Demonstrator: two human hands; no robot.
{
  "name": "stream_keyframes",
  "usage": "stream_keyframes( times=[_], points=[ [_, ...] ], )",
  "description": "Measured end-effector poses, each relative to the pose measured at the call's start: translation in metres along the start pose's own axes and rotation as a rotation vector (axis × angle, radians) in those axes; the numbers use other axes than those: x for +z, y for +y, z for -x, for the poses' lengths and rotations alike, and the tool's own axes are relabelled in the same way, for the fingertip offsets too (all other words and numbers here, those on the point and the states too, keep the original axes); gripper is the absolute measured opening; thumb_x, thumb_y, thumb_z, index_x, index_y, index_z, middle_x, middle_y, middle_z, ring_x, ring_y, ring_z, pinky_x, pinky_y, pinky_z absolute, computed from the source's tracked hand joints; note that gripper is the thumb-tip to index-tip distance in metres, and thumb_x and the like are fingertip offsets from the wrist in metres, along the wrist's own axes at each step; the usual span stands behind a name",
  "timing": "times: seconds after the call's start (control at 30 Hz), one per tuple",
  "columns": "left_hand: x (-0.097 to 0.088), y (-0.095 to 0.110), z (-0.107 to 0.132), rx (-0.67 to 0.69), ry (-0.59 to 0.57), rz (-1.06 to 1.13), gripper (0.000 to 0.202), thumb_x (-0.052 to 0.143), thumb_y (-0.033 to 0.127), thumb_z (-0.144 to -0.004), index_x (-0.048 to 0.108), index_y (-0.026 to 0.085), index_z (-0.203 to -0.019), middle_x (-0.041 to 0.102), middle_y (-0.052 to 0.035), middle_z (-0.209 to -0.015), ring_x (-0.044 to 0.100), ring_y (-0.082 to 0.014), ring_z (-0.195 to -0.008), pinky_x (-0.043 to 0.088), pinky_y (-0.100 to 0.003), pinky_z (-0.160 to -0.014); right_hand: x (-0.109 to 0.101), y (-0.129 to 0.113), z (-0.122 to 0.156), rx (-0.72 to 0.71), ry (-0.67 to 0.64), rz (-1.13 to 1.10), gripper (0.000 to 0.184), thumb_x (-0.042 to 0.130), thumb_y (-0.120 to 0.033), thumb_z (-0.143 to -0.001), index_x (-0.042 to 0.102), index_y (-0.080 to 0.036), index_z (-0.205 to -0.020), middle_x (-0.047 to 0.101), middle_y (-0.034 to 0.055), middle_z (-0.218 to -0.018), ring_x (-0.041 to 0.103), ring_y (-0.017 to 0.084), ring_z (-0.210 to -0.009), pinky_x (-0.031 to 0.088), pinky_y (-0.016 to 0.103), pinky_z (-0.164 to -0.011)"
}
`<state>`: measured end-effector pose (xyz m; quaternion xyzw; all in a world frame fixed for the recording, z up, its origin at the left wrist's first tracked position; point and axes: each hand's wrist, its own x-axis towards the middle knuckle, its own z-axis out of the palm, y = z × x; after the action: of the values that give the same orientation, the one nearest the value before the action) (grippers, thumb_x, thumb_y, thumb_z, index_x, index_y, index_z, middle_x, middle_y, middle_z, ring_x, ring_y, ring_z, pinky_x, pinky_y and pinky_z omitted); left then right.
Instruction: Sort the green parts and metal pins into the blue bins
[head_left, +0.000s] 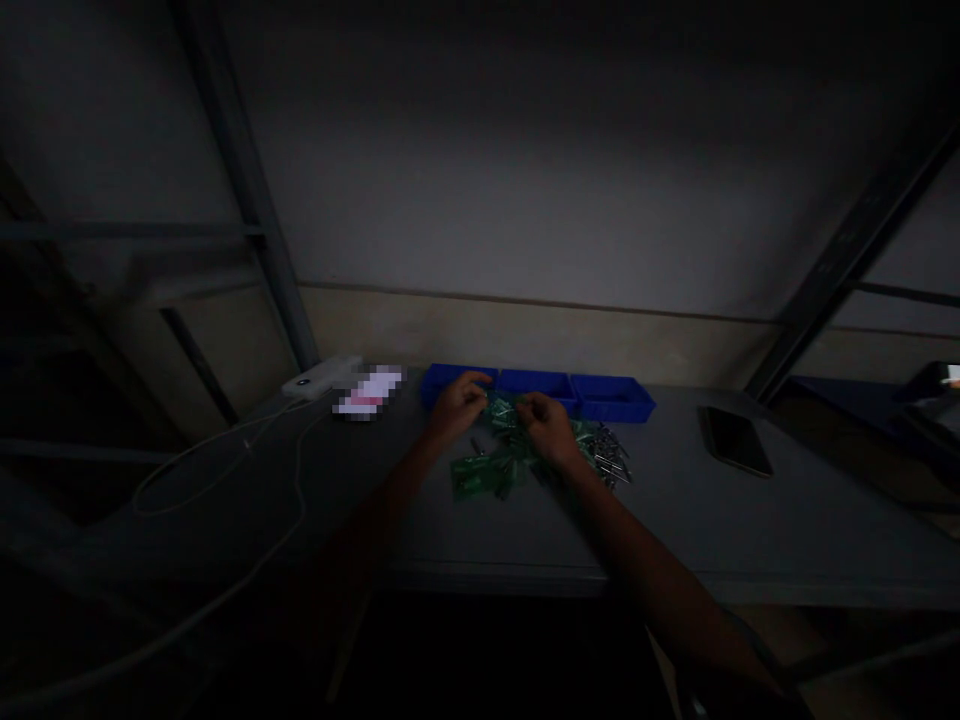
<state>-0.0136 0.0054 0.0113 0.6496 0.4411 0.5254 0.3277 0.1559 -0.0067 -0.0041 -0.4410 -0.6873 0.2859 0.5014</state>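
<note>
Over on the counter point(525, 545), a spill could come easily

Between the two hands is a small green bag point(501, 412), just in front of the blue bins point(613, 400). The fingers of the right hand point(551, 430) look pinched on its edge. The left hand point(454, 408) is at the other side, fingers a bit curled; I can't tell if they grip. If the pinch is loose, the thin bag could slip and tip out what it holds. Both hands are close together, and the arms slant in from the near side. Just right of the right hand lie shiny metal pins point(613, 460); a bump from that wrist could make them roll. It's so dark that lost bits might be hard to find.
</note>
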Motion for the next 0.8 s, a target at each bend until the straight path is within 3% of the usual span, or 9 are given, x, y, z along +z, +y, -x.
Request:
stream_keyframes(
  times=[0.23, 0.47, 0.67, 0.8],
  points=[
    [0.0040, 0.0004, 0.0021, 0.101, 0.018, -0.044, 0.026, 0.049, 0.011, -0.063, 0.058, 0.016, -0.087, 0.050, 0.0051, -0.060, 0.050, -0.0090, -0.057, 0.037, -0.020, -0.055, 0.0001, 0.0006, 0.0000, -0.006, -0.007, 0.011, 0.021, 0.046, -0.035, -0.075, 0.056, -0.016, -0.075, 0.051, -0.0021, -0.061, 0.047, 0.012, -0.058, 0.035, 0.023, -0.055],
    [0.0061, -0.0024, 0.0024, 0.061, 0.030, -0.128, 0.020, 0.048, 0.011, -0.063, 0.063, 0.016, -0.076, 0.058, 0.0024, -0.063, 0.055, -0.0108, -0.061, 0.040, -0.021, -0.059, -0.0004, -0.0009, 0.0007, -0.010, -0.014, 0.048, 0.019, 0.046, -0.034, -0.075, 0.055, -0.017, -0.073, 0.049, -0.0027, -0.060, 0.045, 0.011, -0.056, 0.033, 0.022, -0.053],
    [0.0063, -0.0014, 0.0039, 0.023, 0.059, -0.149, 0.020, 0.046, 0.016, -0.065, 0.065, 0.016, -0.072, 0.060, 0.0012, -0.063, 0.053, -0.0115, -0.058, 0.038, -0.021, -0.053, 0.0008, -0.0032, 0.0026, -0.012, -0.027, 0.095, 0.018, 0.046, -0.031, -0.074, 0.057, -0.016, -0.076, 0.051, -0.0023, -0.060, 0.047, 0.012, -0.057, 0.033, 0.023, -0.054],
    [0.0070, -0.0010, 0.0039, 0.039, 0.063, -0.185, 0.017, 0.047, 0.019, -0.065, 0.063, 0.016, -0.060, 0.060, 0.0007, -0.059, 0.053, -0.0126, -0.061, 0.038, -0.022, -0.058, 0.0010, -0.0048, 0.0031, -0.026, -0.027, 0.127, 0.017, 0.046, -0.030, -0.074, 0.056, -0.017, -0.074, 0.051, -0.0023, -0.059, 0.045, 0.012, -0.055, 0.033, 0.023, -0.054]
  ],
)
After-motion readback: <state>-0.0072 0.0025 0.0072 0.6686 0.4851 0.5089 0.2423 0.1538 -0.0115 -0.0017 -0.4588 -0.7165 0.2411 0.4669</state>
